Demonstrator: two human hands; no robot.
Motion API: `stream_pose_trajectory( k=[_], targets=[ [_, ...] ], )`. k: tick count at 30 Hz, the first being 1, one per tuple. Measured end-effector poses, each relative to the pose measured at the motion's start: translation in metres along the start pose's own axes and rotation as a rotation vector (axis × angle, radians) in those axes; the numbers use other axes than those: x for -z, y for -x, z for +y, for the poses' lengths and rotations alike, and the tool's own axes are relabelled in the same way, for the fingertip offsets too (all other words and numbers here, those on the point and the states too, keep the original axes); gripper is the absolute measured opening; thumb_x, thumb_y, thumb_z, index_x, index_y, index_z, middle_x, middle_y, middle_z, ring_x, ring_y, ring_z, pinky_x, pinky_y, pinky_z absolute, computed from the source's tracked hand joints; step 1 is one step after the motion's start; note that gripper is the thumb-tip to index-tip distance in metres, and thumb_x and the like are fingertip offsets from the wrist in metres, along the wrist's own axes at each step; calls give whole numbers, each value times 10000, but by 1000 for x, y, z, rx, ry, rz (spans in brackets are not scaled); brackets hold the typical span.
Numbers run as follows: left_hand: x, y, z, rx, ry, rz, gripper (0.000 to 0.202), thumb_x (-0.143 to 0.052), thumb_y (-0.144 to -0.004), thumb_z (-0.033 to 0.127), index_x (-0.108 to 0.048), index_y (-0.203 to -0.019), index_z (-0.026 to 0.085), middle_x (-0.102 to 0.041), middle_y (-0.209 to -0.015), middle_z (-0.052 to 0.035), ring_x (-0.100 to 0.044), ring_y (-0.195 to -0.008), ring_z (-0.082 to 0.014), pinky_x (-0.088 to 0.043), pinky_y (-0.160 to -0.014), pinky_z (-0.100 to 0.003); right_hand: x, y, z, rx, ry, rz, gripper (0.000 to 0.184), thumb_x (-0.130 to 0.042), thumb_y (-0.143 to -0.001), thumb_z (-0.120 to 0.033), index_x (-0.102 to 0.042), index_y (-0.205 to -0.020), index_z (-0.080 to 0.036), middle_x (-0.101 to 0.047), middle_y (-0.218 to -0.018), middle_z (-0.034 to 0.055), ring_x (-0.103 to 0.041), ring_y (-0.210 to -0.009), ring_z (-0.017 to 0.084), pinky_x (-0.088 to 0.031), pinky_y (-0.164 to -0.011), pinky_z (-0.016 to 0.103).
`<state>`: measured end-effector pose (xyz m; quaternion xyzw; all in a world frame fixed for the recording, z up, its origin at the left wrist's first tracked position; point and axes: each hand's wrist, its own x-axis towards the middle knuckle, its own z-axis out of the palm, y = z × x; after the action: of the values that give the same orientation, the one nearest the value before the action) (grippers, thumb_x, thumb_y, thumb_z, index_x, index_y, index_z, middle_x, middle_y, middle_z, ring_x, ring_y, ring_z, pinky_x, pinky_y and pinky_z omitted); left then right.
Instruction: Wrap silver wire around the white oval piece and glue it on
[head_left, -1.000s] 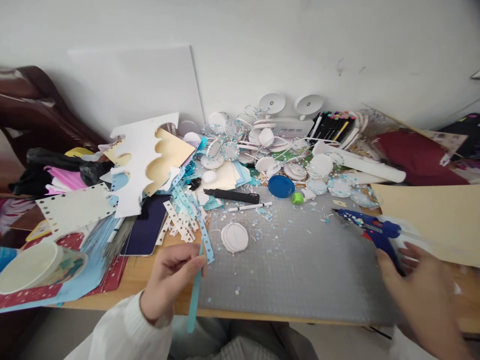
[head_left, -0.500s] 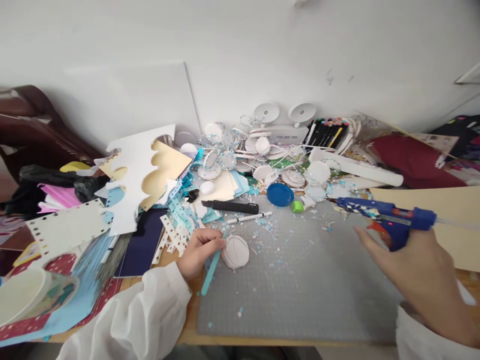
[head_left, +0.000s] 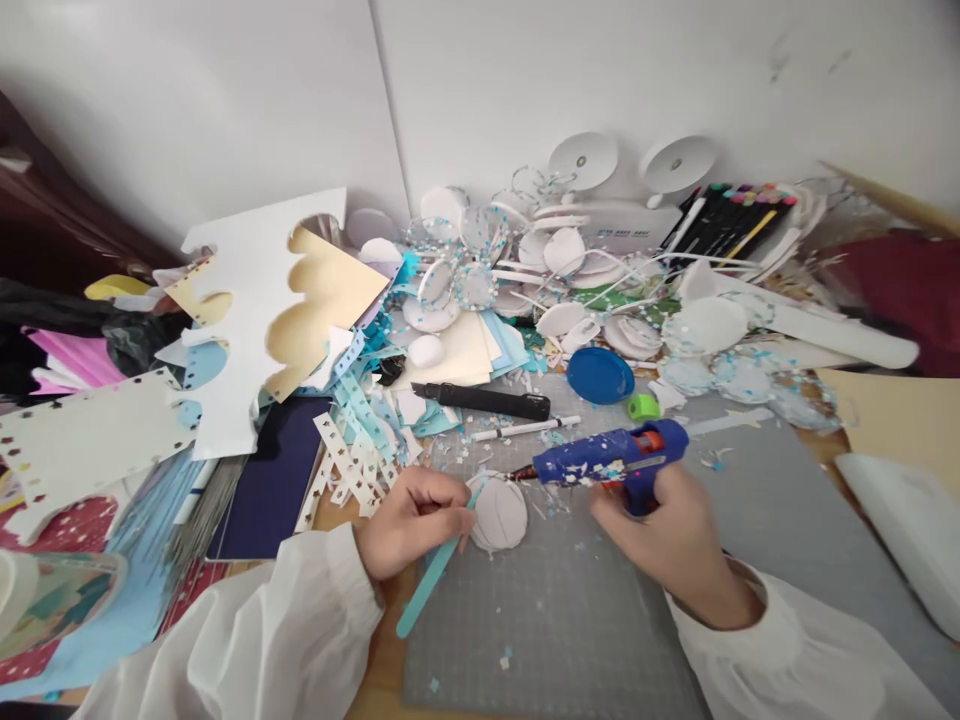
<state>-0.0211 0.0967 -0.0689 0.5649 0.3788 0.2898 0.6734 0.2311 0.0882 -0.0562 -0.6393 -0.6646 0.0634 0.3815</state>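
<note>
My left hand (head_left: 409, 520) pinches a light blue paper strip (head_left: 429, 583) whose upper end meets the left edge of a white paper disc (head_left: 501, 514) lying on the grey cutting mat (head_left: 600, 620). My right hand (head_left: 667, 535) grips a blue hot glue gun (head_left: 611, 458) by its handle. The gun lies level, and its nozzle points left at the top of the disc, close to the strip's end. Both wrists wear white sleeves.
Paper scraps, punched strips and cut white card (head_left: 255, 300) pile up on the left. A black utility knife (head_left: 484, 400), a white pen (head_left: 525, 429), a blue lid (head_left: 600, 375) and a green cap (head_left: 643, 406) lie behind the mat. Markers (head_left: 731, 215) and white discs crowd the back wall.
My right hand has carried the glue gun leftwards from the mat's right side to the disc. My left hand and strip stayed at the disc. The camera has moved closer.
</note>
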Motion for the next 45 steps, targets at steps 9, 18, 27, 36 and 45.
stream_pose_trajectory(
  k=[9, 18, 27, 36, 45],
  targets=[
    [-4, -2, 8, 9, -21, -56, 417, -567, -793, 329, -368, -457, 183, -337, -458, 27, -319, -444, -85, -224, -444, -251, 0, 7, 3, 157, 144, 3, 246, -526, -709, -282, -404, -497, -249, -430, -353, -43, -405, -297, 116, -319, -330, 242],
    [-6, -1, 8, -3, 3, -70, 418, -551, -796, 289, -285, -485, 205, -317, -470, 31, -327, -455, -92, -223, -452, -260, 2, 8, 0, 194, 221, -12, 248, -485, -715, -294, -359, -504, -264, -382, -332, -53, -393, -266, 118, -305, -317, 245],
    [-6, -2, 9, -4, -3, -69, 403, -555, -797, 288, -340, -470, 195, -341, -467, 24, -322, -446, -88, -225, -445, -260, 3, 8, 2, 199, 216, -48, 324, -508, -722, -281, -320, -459, -256, -376, -313, -46, -375, -266, 100, -285, -328, 242],
    [-5, -3, 9, -41, -8, -79, 407, -556, -818, 298, -412, -458, 176, -358, -466, 19, -324, -449, -91, -236, -449, -260, 4, 9, 6, 306, 276, 17, 157, -535, -724, -256, -452, -591, -244, -478, -440, -19, -481, -387, 157, -347, -408, 275],
    [-3, -2, 3, -27, -94, -6, 445, -582, -816, 437, -532, -488, 141, -456, -475, 2, -376, -452, -85, -257, -441, -230, 27, 2, 26, 134, 250, 460, 265, -728, -671, -349, -545, -550, -201, -550, -462, 13, -563, -423, 185, -438, -475, 295]
  ],
)
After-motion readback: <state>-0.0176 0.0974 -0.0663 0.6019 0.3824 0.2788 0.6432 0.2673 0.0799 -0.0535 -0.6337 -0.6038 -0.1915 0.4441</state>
